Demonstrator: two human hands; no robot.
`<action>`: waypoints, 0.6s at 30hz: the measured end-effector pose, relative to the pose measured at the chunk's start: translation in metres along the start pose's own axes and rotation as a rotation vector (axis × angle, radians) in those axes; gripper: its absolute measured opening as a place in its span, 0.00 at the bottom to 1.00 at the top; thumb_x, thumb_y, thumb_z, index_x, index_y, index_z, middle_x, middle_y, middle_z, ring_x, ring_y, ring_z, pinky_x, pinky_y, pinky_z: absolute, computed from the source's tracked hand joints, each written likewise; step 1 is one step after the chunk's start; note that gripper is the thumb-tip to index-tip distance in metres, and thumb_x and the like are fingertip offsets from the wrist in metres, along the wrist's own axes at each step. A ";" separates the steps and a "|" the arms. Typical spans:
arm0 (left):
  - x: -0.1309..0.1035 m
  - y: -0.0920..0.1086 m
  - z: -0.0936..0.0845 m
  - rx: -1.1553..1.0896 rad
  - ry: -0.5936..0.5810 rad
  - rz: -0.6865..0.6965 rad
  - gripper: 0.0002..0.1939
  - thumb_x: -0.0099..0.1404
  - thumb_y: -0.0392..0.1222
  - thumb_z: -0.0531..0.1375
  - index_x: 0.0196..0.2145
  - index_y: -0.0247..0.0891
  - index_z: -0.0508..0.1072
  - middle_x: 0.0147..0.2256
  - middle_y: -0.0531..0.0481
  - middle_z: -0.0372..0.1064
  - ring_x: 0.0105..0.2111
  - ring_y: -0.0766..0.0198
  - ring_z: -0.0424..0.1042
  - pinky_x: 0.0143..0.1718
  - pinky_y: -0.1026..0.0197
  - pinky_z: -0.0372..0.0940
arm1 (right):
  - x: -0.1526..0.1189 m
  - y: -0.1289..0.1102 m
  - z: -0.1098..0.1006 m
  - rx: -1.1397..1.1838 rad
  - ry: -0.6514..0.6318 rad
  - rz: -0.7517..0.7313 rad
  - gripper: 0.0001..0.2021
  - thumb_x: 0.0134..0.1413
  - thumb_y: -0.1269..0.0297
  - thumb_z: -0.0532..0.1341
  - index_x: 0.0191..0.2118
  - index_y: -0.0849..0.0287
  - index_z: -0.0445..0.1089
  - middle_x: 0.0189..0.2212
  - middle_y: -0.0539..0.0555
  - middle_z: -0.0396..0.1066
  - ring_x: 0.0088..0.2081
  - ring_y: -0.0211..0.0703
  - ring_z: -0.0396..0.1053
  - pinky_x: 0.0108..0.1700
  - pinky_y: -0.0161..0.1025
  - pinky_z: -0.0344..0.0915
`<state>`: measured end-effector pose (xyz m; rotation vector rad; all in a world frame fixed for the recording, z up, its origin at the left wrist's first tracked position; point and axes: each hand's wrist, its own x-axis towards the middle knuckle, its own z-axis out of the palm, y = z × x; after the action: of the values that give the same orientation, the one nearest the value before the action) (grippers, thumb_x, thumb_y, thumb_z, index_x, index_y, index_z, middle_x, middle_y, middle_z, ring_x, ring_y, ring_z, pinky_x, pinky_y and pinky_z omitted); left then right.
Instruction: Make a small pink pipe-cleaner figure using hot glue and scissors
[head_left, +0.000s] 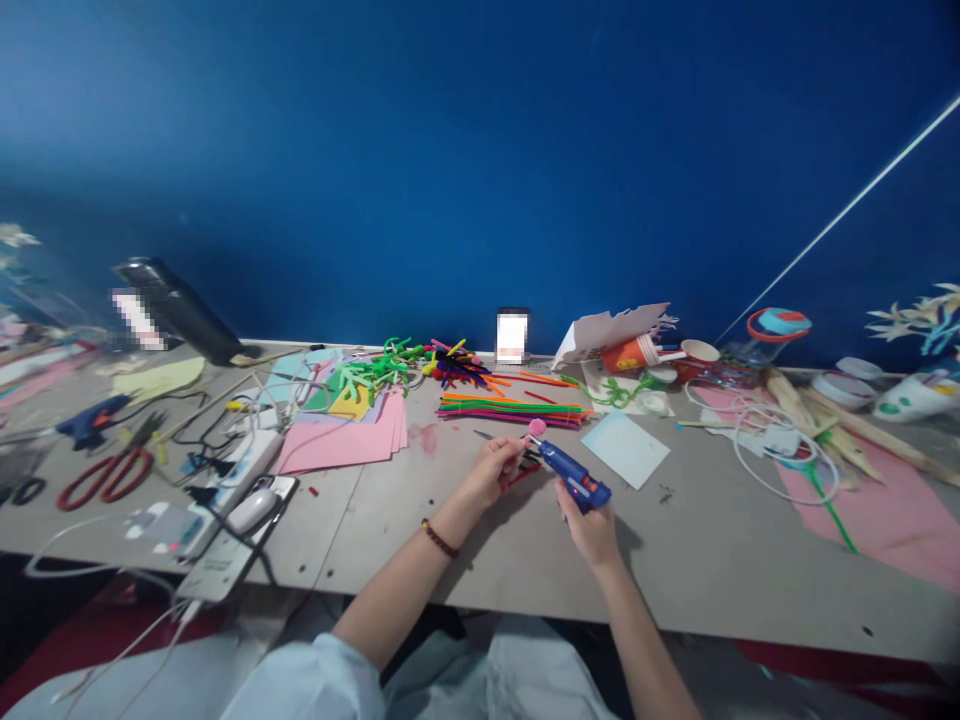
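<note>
My right hand (589, 520) is wrapped round a blue glue gun (574, 474), its nozzle pointing up and to the left. My left hand (495, 472) is closed in a pinch, with a small round pink piece (537, 427) at its fingertips. The nozzle is right by that piece; whether they touch I cannot tell. Red-handled scissors (525, 476) seem to lie on the table under my hands, partly hidden. Just behind is a bundle of coloured pipe cleaners (514, 409). A pale blue paper square (625, 448) lies to the right.
Pink paper sheets (337, 445), a power strip (236, 490), a mouse (252, 511) and large red-handled scissors (112, 472) lie left. Bent green pipe cleaners (382, 370) and a propped phone (512, 336) are at the back. Right are a white cable (784, 490) and paper cups (701, 352).
</note>
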<state>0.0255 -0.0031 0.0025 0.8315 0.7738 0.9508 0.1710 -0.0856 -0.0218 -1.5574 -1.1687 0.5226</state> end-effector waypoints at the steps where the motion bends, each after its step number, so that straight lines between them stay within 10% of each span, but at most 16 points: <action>1: 0.000 0.000 0.000 -0.001 -0.002 0.002 0.17 0.49 0.51 0.66 0.20 0.35 0.67 0.12 0.61 0.45 0.14 0.76 0.40 0.15 0.65 0.35 | 0.000 0.000 0.000 0.005 -0.012 0.009 0.22 0.47 0.42 0.59 0.23 0.60 0.69 0.11 0.49 0.62 0.18 0.40 0.64 0.20 0.34 0.61; 18: 0.007 0.005 -0.006 -0.085 0.041 0.050 0.22 0.47 0.49 0.68 0.16 0.37 0.59 0.14 0.60 0.44 0.14 0.77 0.40 0.17 0.64 0.37 | 0.007 0.000 -0.013 0.265 -0.089 0.347 0.22 0.44 0.44 0.62 0.27 0.62 0.69 0.15 0.48 0.64 0.14 0.35 0.60 0.14 0.32 0.56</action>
<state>0.0212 0.0065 0.0029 0.7620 0.7459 1.0414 0.1844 -0.0861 -0.0162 -1.5209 -0.8547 0.9453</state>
